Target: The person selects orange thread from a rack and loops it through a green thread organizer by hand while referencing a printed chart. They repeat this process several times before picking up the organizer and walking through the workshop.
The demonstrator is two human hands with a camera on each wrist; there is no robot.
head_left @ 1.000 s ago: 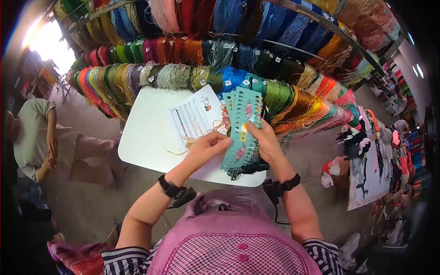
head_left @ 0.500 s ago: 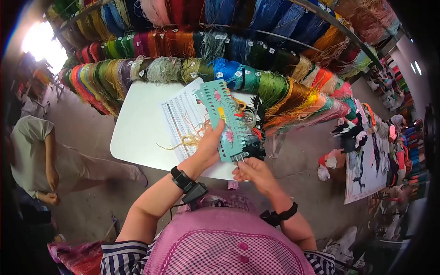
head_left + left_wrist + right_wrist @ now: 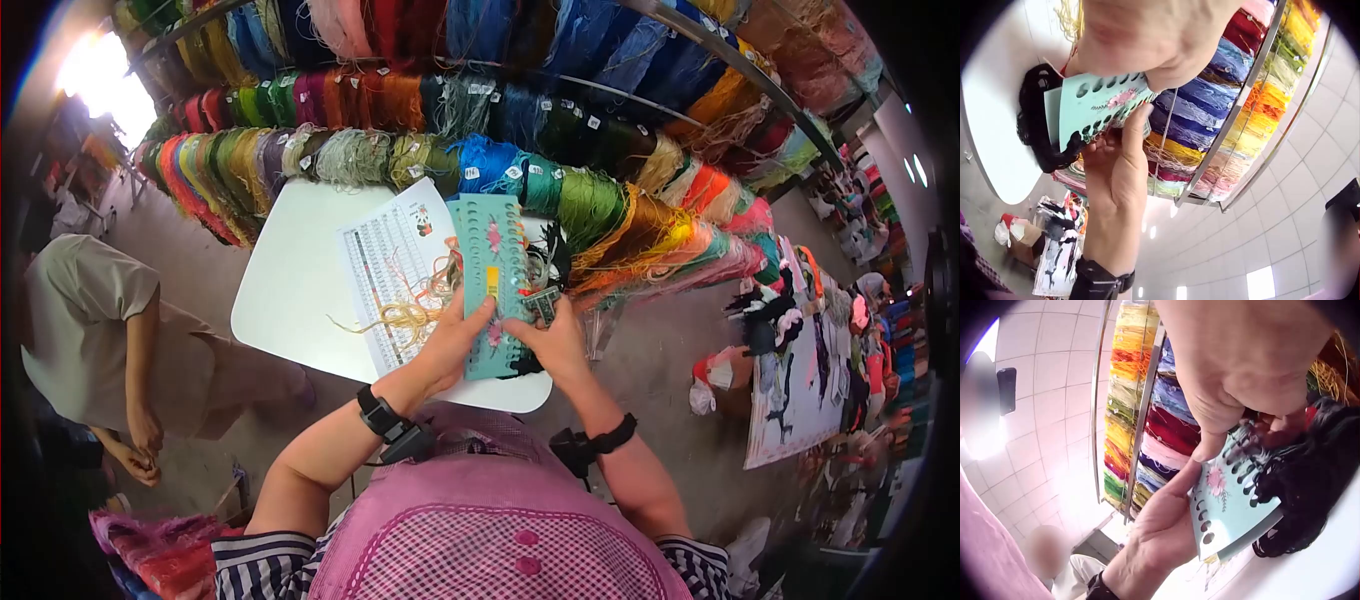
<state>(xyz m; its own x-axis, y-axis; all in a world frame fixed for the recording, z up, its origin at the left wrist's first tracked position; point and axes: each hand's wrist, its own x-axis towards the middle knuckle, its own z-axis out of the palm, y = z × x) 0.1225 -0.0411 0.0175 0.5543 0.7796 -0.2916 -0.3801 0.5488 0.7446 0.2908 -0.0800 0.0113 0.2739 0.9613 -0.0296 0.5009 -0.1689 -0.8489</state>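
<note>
Thread workshop or yarn shop, can't tell which. Metal racks (image 3: pixel 700 38) packed with hanging skeins (image 3: pixel 595 205) sorted by color, small numbered tags (image 3: pixel 472 173) on them. White bench (image 3: pixel 290 270) with a printed chart (image 3: pixel 385 265). Second table (image 3: pixel 800 390) at right, heaped with dark and pale strands (image 3: pixel 790 310). Tiled surface (image 3: pixel 1297 187) and bright lights (image 3: pixel 1261 282) in left wrist view.

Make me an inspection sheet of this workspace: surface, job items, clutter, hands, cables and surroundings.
Surface: white table, partly covered.
Job's things: teal punched cards with pink flowers, black threads attached; printed chart beneath pale threads.
Clutter: pale threads, loose and tangled.
Hands: left hand and right hand both grip the cards, thumbs on top.
Cables: possibly a short dark cord beside the left wrist device; hard to tell.
Surroundings: racked coloured skeins behind; a bystander to the left; another table to the right.
</note>
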